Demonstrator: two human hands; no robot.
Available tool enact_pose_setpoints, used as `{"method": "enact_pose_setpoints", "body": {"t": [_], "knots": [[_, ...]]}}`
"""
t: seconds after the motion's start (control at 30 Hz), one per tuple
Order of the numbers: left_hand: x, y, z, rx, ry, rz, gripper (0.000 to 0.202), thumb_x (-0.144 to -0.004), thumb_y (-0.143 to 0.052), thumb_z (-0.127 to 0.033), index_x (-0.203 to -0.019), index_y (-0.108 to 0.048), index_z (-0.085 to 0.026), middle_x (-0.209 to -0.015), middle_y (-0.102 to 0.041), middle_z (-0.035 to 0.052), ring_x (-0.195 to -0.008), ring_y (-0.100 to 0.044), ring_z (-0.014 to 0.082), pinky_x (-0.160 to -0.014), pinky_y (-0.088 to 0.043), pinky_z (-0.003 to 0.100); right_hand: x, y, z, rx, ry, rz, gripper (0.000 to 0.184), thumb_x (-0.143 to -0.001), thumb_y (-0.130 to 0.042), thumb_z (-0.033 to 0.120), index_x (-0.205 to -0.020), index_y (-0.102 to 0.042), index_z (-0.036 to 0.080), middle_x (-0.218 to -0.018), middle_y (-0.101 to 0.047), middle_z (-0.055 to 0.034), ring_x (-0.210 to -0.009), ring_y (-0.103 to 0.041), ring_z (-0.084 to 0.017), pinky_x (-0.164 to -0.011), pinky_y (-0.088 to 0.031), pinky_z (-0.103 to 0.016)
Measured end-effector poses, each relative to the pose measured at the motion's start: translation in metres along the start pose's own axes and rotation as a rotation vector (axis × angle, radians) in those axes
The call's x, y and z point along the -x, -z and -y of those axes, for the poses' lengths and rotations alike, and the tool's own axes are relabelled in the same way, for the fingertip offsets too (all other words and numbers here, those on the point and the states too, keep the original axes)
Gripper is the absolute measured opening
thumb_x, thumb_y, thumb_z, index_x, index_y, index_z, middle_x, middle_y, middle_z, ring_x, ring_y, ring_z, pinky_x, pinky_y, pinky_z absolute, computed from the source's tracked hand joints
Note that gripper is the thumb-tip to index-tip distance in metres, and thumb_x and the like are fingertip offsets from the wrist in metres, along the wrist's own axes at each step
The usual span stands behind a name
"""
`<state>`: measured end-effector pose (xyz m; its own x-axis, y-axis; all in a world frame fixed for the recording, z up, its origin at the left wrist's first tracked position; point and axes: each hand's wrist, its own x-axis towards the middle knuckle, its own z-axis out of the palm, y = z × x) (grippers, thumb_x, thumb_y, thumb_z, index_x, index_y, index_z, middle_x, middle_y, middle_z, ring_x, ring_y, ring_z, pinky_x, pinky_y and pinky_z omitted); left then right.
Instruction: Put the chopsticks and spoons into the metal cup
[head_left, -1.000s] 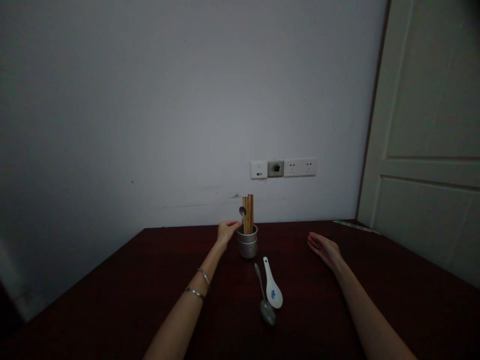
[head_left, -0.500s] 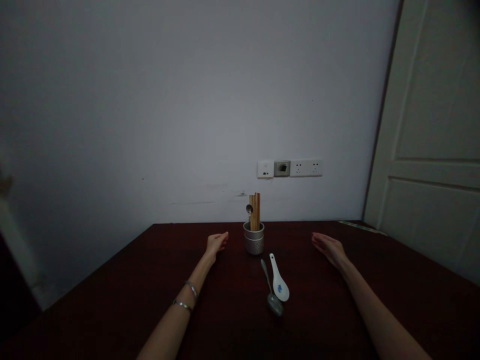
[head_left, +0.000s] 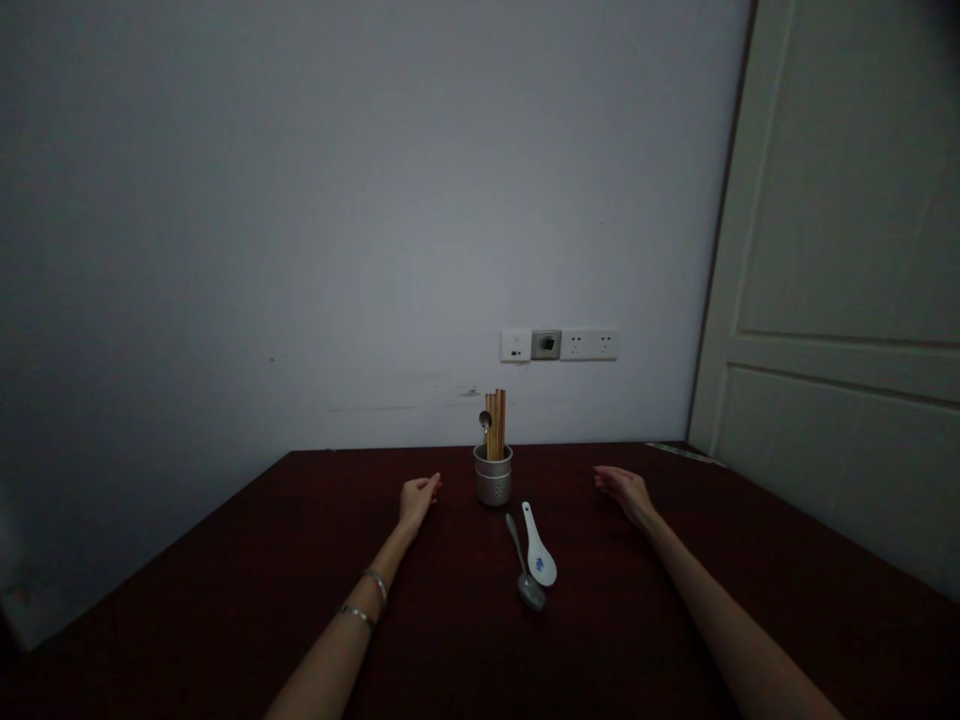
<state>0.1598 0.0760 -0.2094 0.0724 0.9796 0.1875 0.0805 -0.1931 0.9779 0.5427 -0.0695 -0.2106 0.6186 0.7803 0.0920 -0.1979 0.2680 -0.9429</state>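
Observation:
My left hand (head_left: 418,500) rests on the dark red table to the left of a metal utensil holder (head_left: 493,488). Its fingers are loosely curled, with a gap below the thumb and nothing visible in them. On the right, my right hand (head_left: 622,490) lies on its side, fingers stretched out and holding nothing. Wooden chopsticks (head_left: 496,425) and a small metal spoon (head_left: 485,421) stand upright in the holder. In front of it, between my forearms, lie a white ceramic soup spoon (head_left: 538,552) with a blue mark and a metal spoon (head_left: 530,590), side by side. Neither hand touches these things.
The table (head_left: 435,640) meets a pale wall (head_left: 375,250) at the back. Power sockets (head_left: 590,344) are set in the wall above the table. A light panelled door (head_left: 832,300) stands to the right. A flat strip (head_left: 686,454) lies at the far right table edge.
The camera view has turned slightly right, so everything sits further left in the picture. My left fingers look a little more curled. The spoons and the holder stay where they were.

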Motion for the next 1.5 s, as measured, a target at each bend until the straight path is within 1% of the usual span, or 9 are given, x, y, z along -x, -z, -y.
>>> {"method": "enact_pose_setpoints", "body": {"t": [0.27,0.37,0.53,0.73,0.9,1.07,1.23,1.37,1.5], "knots": [[-0.001,0.000,0.003,-0.027,-0.041,-0.008,0.040,-0.060,-0.060,-0.048,-0.061,-0.066,-0.009,-0.063,-0.064,0.0085,-0.055,-0.057,0.0143,-0.048,-0.043,0.022,0.027,-0.025,0.019,0.280,-0.066,0.091,0.015,-0.058,-0.063,0.022,-0.069,-0.066,0.012,-0.046,-0.058,0.0001,-0.037,-0.050,-0.008,-0.038,-0.041,-0.018],[0.001,-0.001,0.000,-0.038,-0.035,-0.016,0.037,-0.060,-0.060,-0.046,-0.060,-0.066,-0.010,-0.064,-0.065,0.0087,-0.055,-0.058,0.0147,-0.049,-0.043,0.022,0.045,-0.049,0.037,0.458,-0.082,0.187,0.014,-0.060,-0.062,0.023,-0.067,-0.065,0.013,-0.042,-0.054,0.0029,-0.034,-0.045,-0.006,-0.035,-0.036,-0.016],[0.002,-0.001,-0.001,-0.036,-0.039,-0.021,0.033,-0.061,-0.060,-0.043,-0.059,-0.066,-0.011,-0.065,-0.065,0.0092,-0.058,-0.059,0.0159,-0.050,-0.044,0.023,0.081,-0.098,0.062,0.685,0.037,0.358,0.011,-0.062,-0.057,0.021,-0.059,-0.062,0.012,-0.040,-0.053,0.0035,-0.032,-0.043,-0.005,-0.032,-0.033,-0.015],[-0.003,0.000,0.006,-0.056,-0.071,-0.005,0.032,-0.063,-0.058,-0.043,-0.059,-0.065,-0.012,-0.063,-0.065,0.0087,-0.057,-0.058,0.0159,-0.049,-0.042,0.023,0.117,-0.135,0.057,0.940,-0.016,0.590,0.010,-0.061,-0.057,0.019,-0.052,-0.059,0.014,-0.041,-0.056,0.0024,-0.033,-0.049,-0.008,-0.033,-0.036,-0.015],[-0.005,0.000,0.011,-0.054,-0.091,0.004,0.033,-0.063,-0.058,-0.044,-0.060,-0.065,-0.011,-0.061,-0.064,0.0078,-0.055,-0.057,0.0154,-0.049,-0.041,0.023,0.128,-0.146,0.044,1.124,0.048,0.661,0.015,-0.058,-0.055,0.013,-0.043,-0.054,0.015,-0.039,-0.056,0.0004,-0.036,-0.053,-0.011,-0.036,-0.040,-0.017],[-0.004,-0.001,0.010,-0.043,-0.082,0.002,0.035,-0.061,-0.058,-0.045,-0.061,-0.066,-0.011,-0.063,-0.065,0.0077,-0.057,-0.058,0.0159,-0.050,-0.042,0.023,0.130,-0.153,0.038,1.294,0.081,0.636,0.017,-0.057,-0.054,0.008,-0.042,-0.052,0.016,-0.047,-0.061,-0.0037,-0.047,-0.060,-0.014,-0.042,-0.041,-0.017],[-0.003,-0.001,0.008,-0.050,-0.081,0.001,0.035,-0.063,-0.057,-0.042,-0.064,-0.066,-0.009,-0.065,-0.066,0.0088,-0.057,-0.058,0.0153,-0.050,-0.042,0.022,0.131,-0.160,0.033,1.520,0.129,0.588,0.003,-0.055,-0.062,0.016,-0.057,-0.061,0.014,-0.063,-0.067,-0.0074,-0.068,-0.065,-0.019,-0.051,-0.044,-0.018],[-0.001,-0.001,0.005,-0.035,-0.071,-0.005,0.033,-0.063,-0.057,-0.041,-0.063,-0.066,-0.009,-0.065,-0.066,0.0095,-0.057,-0.058,0.0154,-0.049,-0.043,0.022,0.132,-0.163,0.029,1.600,0.134,0.552,0.020,-0.053,-0.066,0.019,-0.072,-0.064,0.013,-0.075,-0.067,-0.0099,-0.077,-0.064,-0.022,-0.054,-0.045,-0.019],[0.001,-0.002,0.001,-0.043,-0.066,-0.011,0.032,-0.063,-0.058,-0.041,-0.061,-0.065,-0.009,-0.063,-0.065,0.0091,-0.055,-0.058,0.0150,-0.048,-0.042,0.022,0.131,-0.162,0.024,1.598,0.144,0.546,0.026,-0.050,-0.069,0.020,-0.074,-0.064,0.013,-0.079,-0.067,-0.0114,-0.079,-0.064,-0.023,-0.054,-0.045,-0.019]]}}
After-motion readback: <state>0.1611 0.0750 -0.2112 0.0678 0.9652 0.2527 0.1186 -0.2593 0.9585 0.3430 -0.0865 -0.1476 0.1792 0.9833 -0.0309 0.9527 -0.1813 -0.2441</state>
